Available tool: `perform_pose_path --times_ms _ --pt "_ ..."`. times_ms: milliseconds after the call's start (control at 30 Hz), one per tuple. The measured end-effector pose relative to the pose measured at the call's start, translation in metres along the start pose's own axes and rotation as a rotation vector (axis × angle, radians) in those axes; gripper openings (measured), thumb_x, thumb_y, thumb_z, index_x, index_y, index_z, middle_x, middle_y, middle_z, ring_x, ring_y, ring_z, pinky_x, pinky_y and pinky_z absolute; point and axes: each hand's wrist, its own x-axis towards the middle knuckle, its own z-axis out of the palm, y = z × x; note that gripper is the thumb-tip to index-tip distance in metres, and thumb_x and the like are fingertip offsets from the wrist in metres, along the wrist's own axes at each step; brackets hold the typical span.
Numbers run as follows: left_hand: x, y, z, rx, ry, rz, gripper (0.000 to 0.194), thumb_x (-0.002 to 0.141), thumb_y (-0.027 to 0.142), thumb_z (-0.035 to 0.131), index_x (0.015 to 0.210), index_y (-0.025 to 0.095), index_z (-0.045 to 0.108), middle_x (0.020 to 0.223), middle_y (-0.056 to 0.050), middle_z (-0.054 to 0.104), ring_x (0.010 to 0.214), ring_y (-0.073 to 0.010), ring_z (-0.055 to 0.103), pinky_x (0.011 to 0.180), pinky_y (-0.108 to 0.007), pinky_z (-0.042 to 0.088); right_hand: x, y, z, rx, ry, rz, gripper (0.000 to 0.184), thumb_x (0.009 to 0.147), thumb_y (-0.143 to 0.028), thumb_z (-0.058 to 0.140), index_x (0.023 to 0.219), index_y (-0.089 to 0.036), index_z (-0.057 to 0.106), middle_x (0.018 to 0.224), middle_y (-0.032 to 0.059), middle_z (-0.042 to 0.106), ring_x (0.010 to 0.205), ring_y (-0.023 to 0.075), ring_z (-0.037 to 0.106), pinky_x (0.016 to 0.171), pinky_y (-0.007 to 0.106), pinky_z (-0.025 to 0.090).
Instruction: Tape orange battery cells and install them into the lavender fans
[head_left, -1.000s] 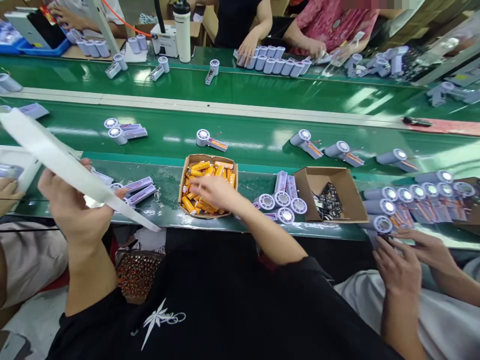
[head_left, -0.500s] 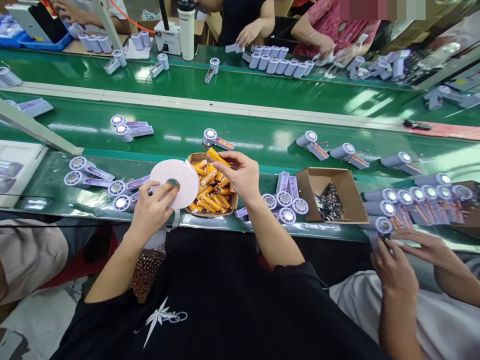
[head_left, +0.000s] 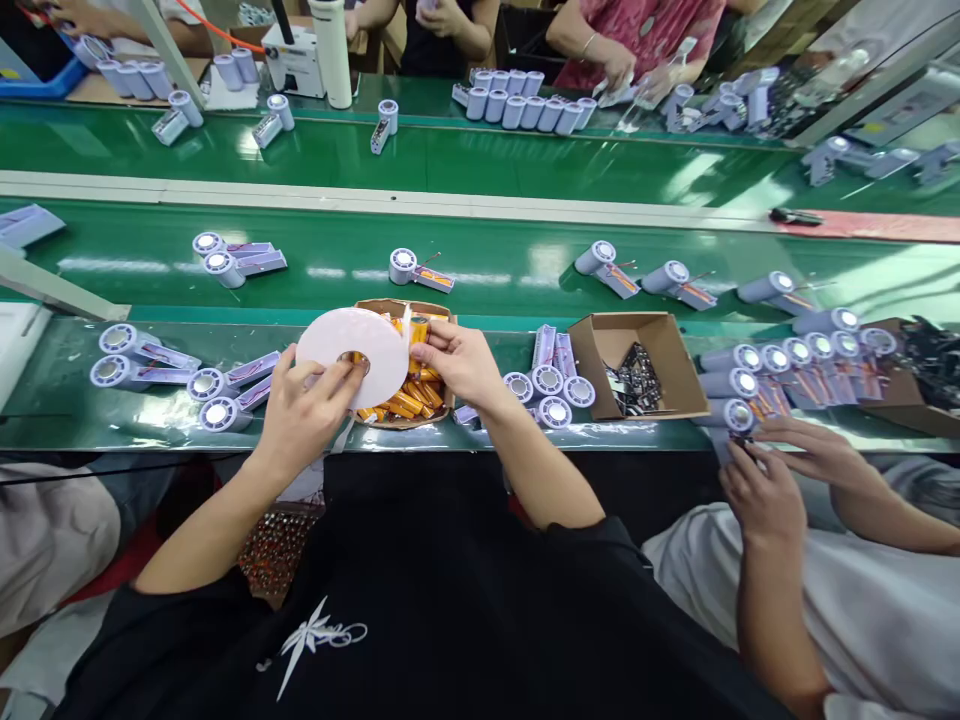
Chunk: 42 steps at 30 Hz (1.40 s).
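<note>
Apparently a taping step: the left hand (head_left: 304, 410) clasps the white tape roll (head_left: 352, 355) over the box of orange batteries (head_left: 409, 395) – the right hand (head_left: 457, 360) pinches one battery against its edge – next needs tape peeled onto it.

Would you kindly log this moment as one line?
left hand: holds tape roll | right hand: pinches orange battery at tape | below: battery box
</note>
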Motion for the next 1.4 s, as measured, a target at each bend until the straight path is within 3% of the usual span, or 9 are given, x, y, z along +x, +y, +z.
perform_pose_path --times_ms 100,300,433,500,700,833,933,1167,1400 --pt "-0.008 0.024 0.014 -0.004 0.011 -0.047 0.065 0.097 0.028 0.075 0.159 0.039 0.065 0.128 -0.009 0.083 0.113 -0.0373 0.061 0.126 -0.076 0.038 0.002 0.011 -0.008 0.143 0.256 -0.091 0.057 0.086 -0.071 0.083 0.117 -0.023 0.077 0.113 0.0104 0.085 0.108 0.0290 0.082 0.094 0.044 0.072" --pt "0.011 0.032 0.023 -0.205 -0.365 0.084 0.073 0.086 0.027 0.086 0.156 0.032 0.068 0.149 -0.011 0.075 0.141 -0.0434 0.057 0.127 -0.068 0.043 0.018 0.008 -0.083 0.063 0.476 -0.346 0.062 0.100 -0.064 0.072 0.154 -0.037 0.061 0.147 0.0071 0.075 0.142 0.0282 0.072 0.108 0.045 0.069" --pt "0.049 -0.019 0.024 -0.544 -0.486 0.144 0.066 0.087 0.047 0.088 0.150 0.034 0.073 0.157 -0.007 0.071 0.158 -0.0391 0.048 0.137 -0.059 0.037 -0.010 0.010 -0.077 0.125 0.357 -0.312 0.063 0.092 -0.057 0.088 0.146 -0.045 0.061 0.138 0.0032 0.080 0.125 0.0270 0.082 0.098 0.044 0.074" --pt "0.067 -0.059 0.030 -0.628 -0.434 -0.044 0.053 0.096 0.054 0.077 0.143 0.029 0.076 0.149 -0.007 0.076 0.147 -0.0331 0.061 0.130 -0.050 0.046 -0.032 0.013 -0.071 0.190 0.359 -0.328 0.053 0.089 -0.053 0.093 0.132 -0.044 0.063 0.125 -0.0010 0.085 0.109 0.0235 0.087 0.089 0.039 0.075" --pt "0.119 -0.200 0.062 -0.043 -0.156 -0.643 0.058 0.103 0.040 0.058 0.152 0.011 0.069 0.164 -0.019 0.063 0.158 -0.0450 0.044 0.135 -0.064 0.033 -0.068 0.017 -0.083 0.248 0.372 -0.303 0.056 0.082 -0.044 0.102 0.110 -0.036 0.054 0.107 -0.0039 0.090 0.081 0.0197 0.088 0.071 0.029 0.074" --pt "0.132 -0.254 0.069 0.119 -0.285 -0.584 0.052 0.102 0.036 0.056 0.147 0.013 0.071 0.164 -0.018 0.062 0.157 -0.0479 0.036 0.129 -0.067 0.037 -0.089 0.020 -0.102 0.223 0.362 -0.295 0.051 0.085 -0.042 0.100 0.109 -0.035 0.056 0.106 -0.0023 0.091 0.080 0.0218 0.089 0.072 0.032 0.075" --pt "0.144 -0.245 0.080 0.130 -0.314 -0.405 0.046 0.106 0.037 0.051 0.141 0.019 0.075 0.154 -0.015 0.069 0.148 -0.0409 0.046 0.119 -0.057 0.048 -0.098 0.019 -0.115 0.189 0.355 -0.268 0.050 0.086 -0.043 0.099 0.117 -0.037 0.060 0.100 -0.0023 0.091 0.077 0.0251 0.089 0.075 0.040 0.077" --pt "0.216 -0.148 0.140 0.000 -0.446 0.090 0.041 0.106 0.028 0.049 0.125 0.024 0.085 0.149 -0.017 0.071 0.146 -0.0371 0.051 0.104 -0.049 0.053 0.035 0.004 -0.109 -0.044 0.193 -0.210 0.051 0.087 -0.055 0.092 0.126 -0.032 0.067 0.106 0.0043 0.089 0.104 0.0270 0.088 0.091 0.041 0.073" --pt "0.254 -0.157 0.151 -0.123 -0.542 0.029 0.028 0.099 0.039 0.063 0.109 0.029 0.086 0.123 -0.002 0.083 0.113 -0.0215 0.072 0.094 -0.028 0.050 0.187 0.039 -0.081 -0.624 -0.050 -0.214 0.043 0.090 -0.032 0.079 0.131 -0.020 0.072 0.094 0.0018 0.085 0.085 0.0219 0.078 0.089 0.036 0.062"
